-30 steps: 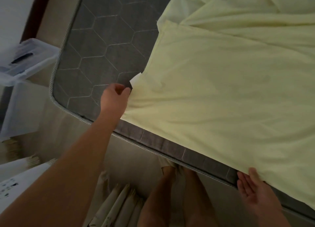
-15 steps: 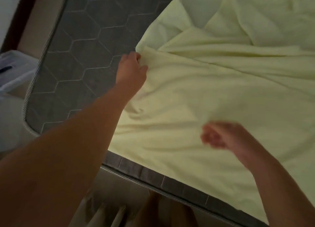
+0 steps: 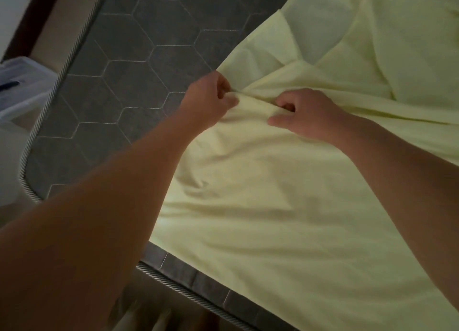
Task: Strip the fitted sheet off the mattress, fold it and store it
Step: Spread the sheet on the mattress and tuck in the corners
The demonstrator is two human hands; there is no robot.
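Note:
A pale yellow fitted sheet (image 3: pixel 285 194) lies loose and partly folded over the right part of a dark grey mattress (image 3: pixel 129 89) with a hexagon quilt pattern. My left hand (image 3: pixel 208 99) grips the sheet's bunched left edge, fingers curled round the cloth. Close to its right, my right hand (image 3: pixel 303 114) pinches a raised fold of the same sheet between thumb and curled fingers. A short ridge of cloth runs between the two hands. Further folds of the sheet pile up at the upper right.
The mattress's corded edge (image 3: pixel 188 291) runs diagonally across the bottom, with the floor below it. A clear plastic storage box (image 3: pixel 22 87) stands off the mattress's left side. A pale wall and dark trim show at the upper left.
My left hand carried the sheet's edge up and to the right across the mattress. My right hand left the near edge, swept up over the sheet and took hold of a fold beside the left hand.

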